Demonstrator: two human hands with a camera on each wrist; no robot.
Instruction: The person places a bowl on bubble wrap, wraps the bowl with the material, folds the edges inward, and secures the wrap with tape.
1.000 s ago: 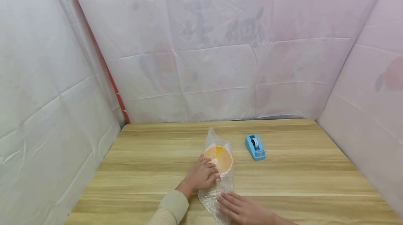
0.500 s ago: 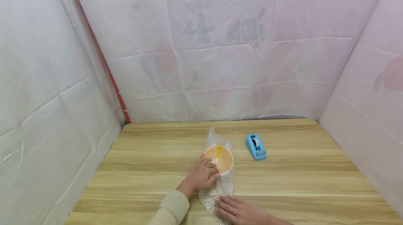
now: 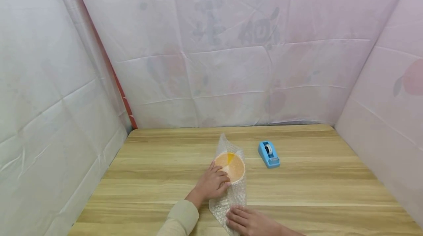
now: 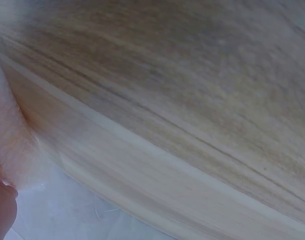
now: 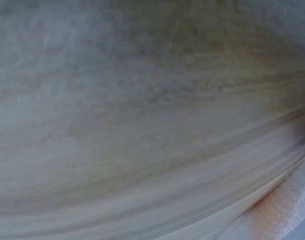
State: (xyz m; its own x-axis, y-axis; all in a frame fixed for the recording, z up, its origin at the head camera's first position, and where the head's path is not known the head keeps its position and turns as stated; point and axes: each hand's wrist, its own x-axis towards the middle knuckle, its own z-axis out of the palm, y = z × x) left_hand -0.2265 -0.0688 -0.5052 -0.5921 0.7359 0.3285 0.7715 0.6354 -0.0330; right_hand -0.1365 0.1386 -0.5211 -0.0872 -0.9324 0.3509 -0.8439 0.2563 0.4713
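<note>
A round, shallow orange piece with a yellow wedge (image 3: pixel 236 168), like a bowl or plate, lies on the table with bubble wrap (image 3: pixel 236 193) around it. The strip of wrap runs from behind it toward the near edge. My left hand (image 3: pixel 213 183) rests over its near left side, fingers spread on the wrap. Nearer to me, my right hand (image 3: pixel 249 222) presses the loose end of the wrap with extended fingers. In the left wrist view only a bit of a finger (image 4: pixel 2 210) shows at the lower left; the right wrist view shows mostly table.
A blue tape dispenser (image 3: pixel 269 154) with a roll in it stands to the right, behind my right hand. The wooden table (image 3: pixel 158 155) is bounded by hanging white printed sheets (image 3: pixel 228 82) at the back and both sides.
My right hand has shifted very slightly left on the wrap since one second ago. The left hand and the round piece stay in place.
</note>
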